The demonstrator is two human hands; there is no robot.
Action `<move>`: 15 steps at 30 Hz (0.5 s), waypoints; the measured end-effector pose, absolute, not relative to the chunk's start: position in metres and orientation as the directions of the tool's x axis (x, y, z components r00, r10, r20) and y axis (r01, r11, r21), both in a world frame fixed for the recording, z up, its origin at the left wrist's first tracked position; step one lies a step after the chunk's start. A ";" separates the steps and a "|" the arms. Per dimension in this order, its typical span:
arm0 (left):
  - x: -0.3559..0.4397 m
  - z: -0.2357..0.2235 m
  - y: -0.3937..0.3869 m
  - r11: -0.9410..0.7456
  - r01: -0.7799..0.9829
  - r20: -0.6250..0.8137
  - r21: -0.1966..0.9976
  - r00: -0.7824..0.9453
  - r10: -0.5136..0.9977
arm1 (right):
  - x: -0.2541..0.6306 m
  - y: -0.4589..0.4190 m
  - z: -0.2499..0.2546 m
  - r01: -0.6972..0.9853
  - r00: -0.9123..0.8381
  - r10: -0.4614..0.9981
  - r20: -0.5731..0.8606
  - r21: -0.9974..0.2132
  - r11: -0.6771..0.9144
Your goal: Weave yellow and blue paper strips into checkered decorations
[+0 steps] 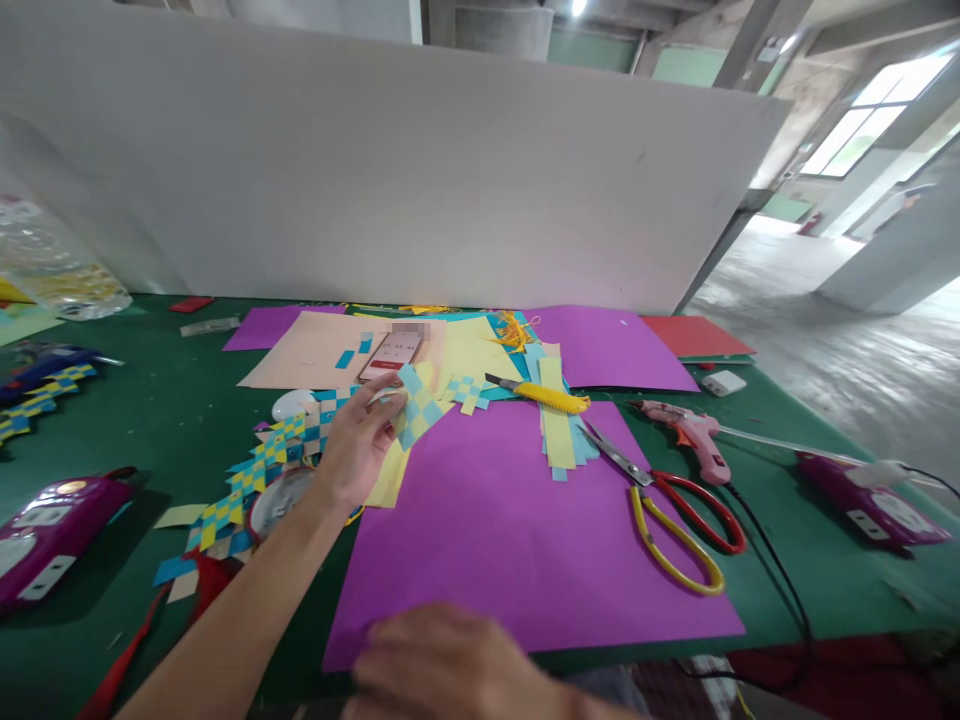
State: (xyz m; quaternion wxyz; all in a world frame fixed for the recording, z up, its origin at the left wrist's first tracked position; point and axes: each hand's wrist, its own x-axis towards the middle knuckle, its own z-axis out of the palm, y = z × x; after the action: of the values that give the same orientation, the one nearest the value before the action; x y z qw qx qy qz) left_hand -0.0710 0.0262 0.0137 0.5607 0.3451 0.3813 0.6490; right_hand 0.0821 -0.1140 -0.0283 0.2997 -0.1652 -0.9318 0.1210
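A clear ribbed plastic bottle (pixel 64 270) stands at the far left of the green table (pixel 832 590), against the upright white board (pixel 420 170); yellow shows through its lower part, but whether that lies inside or behind cannot be told. The left hand (pixel 364 450) is mostly closed, thumb and fingers pinching the edge of a small light-blue and pale-yellow checkered woven paper piece (pixel 420 415), which is raised, tilted, near the far left corner of the large purple paper sheet (pixel 517 530). The right hand (pixel 457 660) is a blur over the near edge of that sheet; how far open it is, and whether it has hold of anything, cannot be told. Beside the left forearm lies a long blue-and-yellow checkered woven paper strip (pixel 225 515). Beyond the left hand is a phone with a lit screen (pixel 391 355). To the right, a yellow-handled craft knife (pixel 551 397) lies across pale-yellow and light-blue paper strips (pixel 556 435), near metal scissors with one red and one yellow handle (pixel 642 477) and a pink glue gun (pixel 694 435).
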 end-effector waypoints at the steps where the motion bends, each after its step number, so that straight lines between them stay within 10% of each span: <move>1: -0.069 0.014 0.024 -0.080 -0.416 0.033 0.906 -0.120 0.992 | 0.097 -0.101 -0.016 0.260 -0.719 0.472 0.510 -0.432 0.864; 5: -0.057 0.018 0.010 -0.069 -0.011 0.070 0.998 0.059 0.996 | 0.151 -0.052 0.021 0.493 -0.355 0.916 0.187 -0.795 0.353; 15: -0.033 0.011 -0.007 -0.189 0.319 0.064 0.929 0.364 0.929 | 0.171 -0.002 0.013 0.300 -0.389 0.917 -0.088 -0.953 0.036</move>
State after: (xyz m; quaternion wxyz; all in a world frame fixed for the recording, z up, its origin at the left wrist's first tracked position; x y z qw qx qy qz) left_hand -0.0333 -0.0071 0.0114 0.4500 0.6925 0.4507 0.3388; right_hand 0.1714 -0.0022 0.0126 0.2993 -0.4648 -0.6544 0.5159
